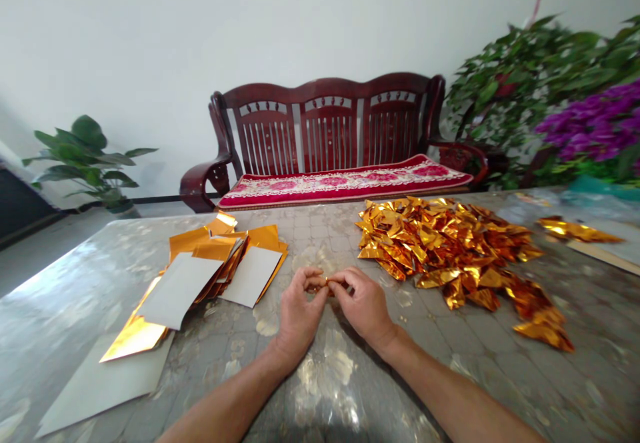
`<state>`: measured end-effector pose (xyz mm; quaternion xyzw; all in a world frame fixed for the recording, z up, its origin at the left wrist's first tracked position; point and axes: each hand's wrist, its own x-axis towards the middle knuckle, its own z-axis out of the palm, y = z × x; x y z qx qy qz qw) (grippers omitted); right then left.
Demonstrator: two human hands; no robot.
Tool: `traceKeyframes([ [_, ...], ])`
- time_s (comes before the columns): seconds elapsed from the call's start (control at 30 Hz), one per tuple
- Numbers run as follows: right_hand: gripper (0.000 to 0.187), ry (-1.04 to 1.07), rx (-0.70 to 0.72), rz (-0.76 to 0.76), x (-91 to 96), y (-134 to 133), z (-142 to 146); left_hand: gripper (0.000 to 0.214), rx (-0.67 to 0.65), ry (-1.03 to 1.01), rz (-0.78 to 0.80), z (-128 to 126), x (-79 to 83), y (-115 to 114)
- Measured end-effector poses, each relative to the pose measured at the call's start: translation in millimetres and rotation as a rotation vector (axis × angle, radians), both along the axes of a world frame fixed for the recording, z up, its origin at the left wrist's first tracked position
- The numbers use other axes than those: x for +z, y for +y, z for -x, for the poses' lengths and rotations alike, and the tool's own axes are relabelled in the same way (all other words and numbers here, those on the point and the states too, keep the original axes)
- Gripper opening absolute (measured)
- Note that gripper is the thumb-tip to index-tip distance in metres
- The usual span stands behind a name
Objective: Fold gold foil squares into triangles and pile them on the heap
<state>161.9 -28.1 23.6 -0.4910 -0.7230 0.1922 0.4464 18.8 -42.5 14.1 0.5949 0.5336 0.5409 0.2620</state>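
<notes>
Dark red wooden bench (327,123) against white wall (320,23), red floral cushion (345,181) on its seat. Green plant (87,160) to the left. Leafy shrub (515,83) and purple flowers (590,123) right, behind the desk (65,336).

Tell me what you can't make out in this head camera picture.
Head view:
Gold foil piece in the fingers: mostly hidden by them, shape unclear.
Foil sheets in the stack: lower ones hidden by white sheets on top.
Purple flowers: cut off by the right edge.
</notes>
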Motion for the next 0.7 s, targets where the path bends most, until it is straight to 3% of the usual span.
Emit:
traceKeyframes([
  [0.17, 0.010, -0.099, 0.001, -0.103, 0.7, 0.8, -2.0, 0.016, -0.018, -0.017, 0.028, -1.1, 3.6, -1.8],
  [0.43, 0.013, -0.231, 0.013, -0.257, 0.3, 2.9, -5.0, 0.010, -0.030, 0.128, 0.016, 1.7, 9.3, -1.6],
  [0.7, 0.012, -0.212, 0.033, -0.277, 1.6, 1.6, -0.8, 0.013, -0.040, 0.250, -0.055, 4.8, 3.7, -1.7],
])
